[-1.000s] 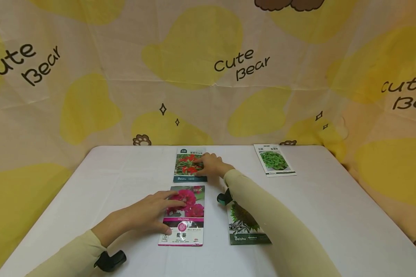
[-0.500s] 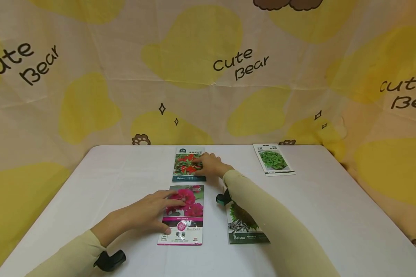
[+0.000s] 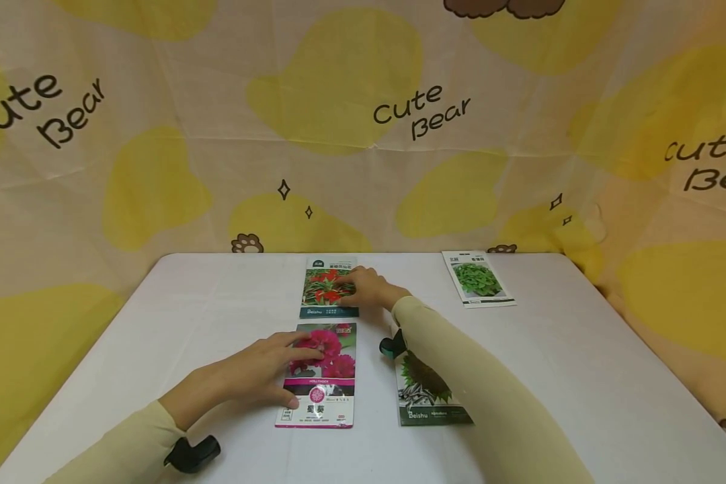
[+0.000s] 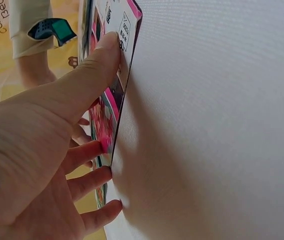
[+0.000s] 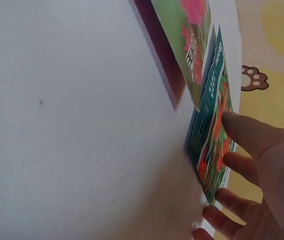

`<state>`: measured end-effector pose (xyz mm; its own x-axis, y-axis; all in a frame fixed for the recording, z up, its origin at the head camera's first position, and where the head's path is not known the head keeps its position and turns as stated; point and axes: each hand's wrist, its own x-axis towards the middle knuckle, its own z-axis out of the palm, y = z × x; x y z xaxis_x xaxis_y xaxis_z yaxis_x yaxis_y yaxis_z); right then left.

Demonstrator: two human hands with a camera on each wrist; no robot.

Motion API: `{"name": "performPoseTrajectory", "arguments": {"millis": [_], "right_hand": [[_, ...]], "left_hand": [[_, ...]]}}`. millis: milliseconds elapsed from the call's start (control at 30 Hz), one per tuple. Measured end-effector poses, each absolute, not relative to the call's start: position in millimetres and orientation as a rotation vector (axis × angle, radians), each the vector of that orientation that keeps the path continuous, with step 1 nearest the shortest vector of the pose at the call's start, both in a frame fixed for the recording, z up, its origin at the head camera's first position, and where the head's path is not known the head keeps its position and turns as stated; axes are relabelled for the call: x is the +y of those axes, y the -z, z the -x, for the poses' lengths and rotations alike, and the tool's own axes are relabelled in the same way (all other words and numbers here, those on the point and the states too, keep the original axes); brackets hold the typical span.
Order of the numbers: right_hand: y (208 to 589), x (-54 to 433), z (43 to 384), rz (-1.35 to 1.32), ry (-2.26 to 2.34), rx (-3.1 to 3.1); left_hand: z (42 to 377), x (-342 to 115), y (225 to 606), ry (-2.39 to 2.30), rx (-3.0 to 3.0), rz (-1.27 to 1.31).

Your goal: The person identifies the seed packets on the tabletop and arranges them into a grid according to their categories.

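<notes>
My left hand (image 3: 260, 370) rests on the left part of a seed packet with pink flowers (image 3: 339, 366), marked as hollyhock, lying flat on the table. Thumb and fingers are spread; in the left wrist view the thumb (image 4: 94, 70) touches the packet's face and the outer fingers reach past its edge. Behind it lies a seed packet with red flowers (image 3: 323, 277), its lower edge close to the pink one's top. My right hand (image 3: 372, 289) lies over that packet's right side, fingers loosely spread, thumb (image 5: 252, 132) on its printed face in the right wrist view.
A sunflower seed packet (image 3: 432, 415) lies at front right, partly hidden under my right forearm. At the back right is a white packet with green leaves (image 3: 478, 279), slightly turned. A white cloth covers the table (image 3: 581, 376); a patterned yellow backdrop (image 3: 339, 81) hangs behind.
The red-flower packet has shifted very slightly left with my right hand. My left hand and the other packets stay as they were.
</notes>
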<state>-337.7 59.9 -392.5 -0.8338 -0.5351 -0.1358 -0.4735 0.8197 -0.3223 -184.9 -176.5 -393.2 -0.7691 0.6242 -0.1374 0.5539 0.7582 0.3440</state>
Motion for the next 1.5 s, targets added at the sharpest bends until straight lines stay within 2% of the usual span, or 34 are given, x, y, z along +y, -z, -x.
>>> {"name": "performPoseTrajectory", "arguments": {"millis": [933, 1500], "right_hand": [[387.1, 110.7, 340.1, 0.938, 0.551, 2.791], [387.8, 159.1, 336.8, 0.836, 0.715, 2.798]], "left_hand": [[181.9, -178.4, 394.8, -0.426, 2.722, -0.939], [180.9, -175.9, 392.0, -0.427, 2.730, -0.945]]}}
